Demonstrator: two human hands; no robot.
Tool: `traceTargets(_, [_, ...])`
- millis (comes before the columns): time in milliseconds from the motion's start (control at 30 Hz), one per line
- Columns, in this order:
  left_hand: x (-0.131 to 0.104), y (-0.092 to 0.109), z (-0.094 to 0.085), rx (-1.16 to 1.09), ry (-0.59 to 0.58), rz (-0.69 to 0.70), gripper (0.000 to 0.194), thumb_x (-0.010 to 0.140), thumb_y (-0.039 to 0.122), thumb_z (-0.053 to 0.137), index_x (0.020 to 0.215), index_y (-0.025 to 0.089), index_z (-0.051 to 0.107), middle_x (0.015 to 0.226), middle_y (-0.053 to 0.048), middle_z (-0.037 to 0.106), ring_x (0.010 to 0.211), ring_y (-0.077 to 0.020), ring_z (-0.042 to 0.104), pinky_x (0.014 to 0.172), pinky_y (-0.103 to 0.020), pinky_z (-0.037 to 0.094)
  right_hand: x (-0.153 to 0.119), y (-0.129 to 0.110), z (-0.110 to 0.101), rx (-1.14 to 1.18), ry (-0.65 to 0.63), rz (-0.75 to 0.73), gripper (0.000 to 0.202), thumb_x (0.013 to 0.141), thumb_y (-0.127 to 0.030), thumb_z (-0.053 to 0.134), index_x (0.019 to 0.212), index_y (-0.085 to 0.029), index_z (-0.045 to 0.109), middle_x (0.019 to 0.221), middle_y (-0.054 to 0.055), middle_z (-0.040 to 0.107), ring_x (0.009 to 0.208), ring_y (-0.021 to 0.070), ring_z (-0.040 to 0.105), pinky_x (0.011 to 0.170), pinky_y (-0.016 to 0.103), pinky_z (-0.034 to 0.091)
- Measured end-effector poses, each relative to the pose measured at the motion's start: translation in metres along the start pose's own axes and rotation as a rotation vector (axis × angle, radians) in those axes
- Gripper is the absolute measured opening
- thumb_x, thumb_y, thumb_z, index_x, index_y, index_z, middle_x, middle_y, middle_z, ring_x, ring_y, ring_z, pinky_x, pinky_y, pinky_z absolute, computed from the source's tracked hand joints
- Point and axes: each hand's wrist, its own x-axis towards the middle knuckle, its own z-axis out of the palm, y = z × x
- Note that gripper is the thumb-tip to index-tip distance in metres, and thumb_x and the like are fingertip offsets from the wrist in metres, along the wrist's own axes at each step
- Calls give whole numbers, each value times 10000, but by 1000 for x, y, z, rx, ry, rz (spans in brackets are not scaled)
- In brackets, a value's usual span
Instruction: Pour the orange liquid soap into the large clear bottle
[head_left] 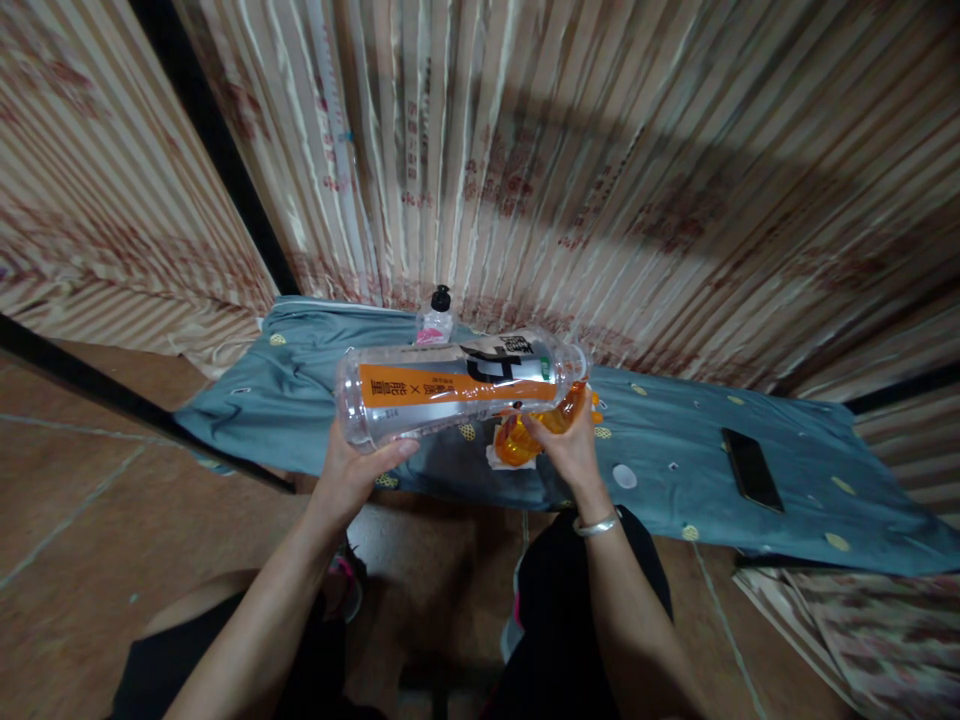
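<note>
A large clear bottle with an orange, white and black label [427, 385] lies nearly level above the cloth, its neck to the right. My left hand [367, 460] is wrapped round its base end. In my right hand [566, 435] is a smaller bottle of orange liquid [516, 440], tilted, with its upper end by the large bottle's mouth. Whether the two mouths touch cannot be made out. Under the orange bottle is a piece of white paper [499, 458]. Behind the large bottle stands a pump bottle with a black top [439, 300].
A narrow table with a blue-green patterned cloth [660, 490] spans the view. A black phone [752, 470] lies on its right part. Striped curtains [480, 180] hang behind, and dark metal bars [217, 150] stand at the left. My knees are below the table's front edge.
</note>
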Motion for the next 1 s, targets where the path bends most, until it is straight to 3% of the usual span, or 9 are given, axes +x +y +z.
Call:
traceTargets(767, [0, 2, 2, 25, 13, 24, 586, 603, 489, 880, 1082, 175, 756, 1111, -119, 813, 1099, -386, 754, 1037, -521, 594, 0, -2, 0, 7, 0, -3, 922, 646, -529, 909, 1384, -186, 477, 1351, 185, 689, 1306, 363, 651, 1162, 539, 484])
traceTargets(1000, [0, -3, 0, -23, -2, 4, 595, 598, 491, 898, 1086, 180, 759, 1138, -118, 812, 1130, -386, 744, 1083, -534, 567, 0, 1, 0, 5, -4, -1, 930, 650, -529, 907, 1396, -192, 465, 1377, 184, 671, 1307, 357, 649, 1168, 546, 478])
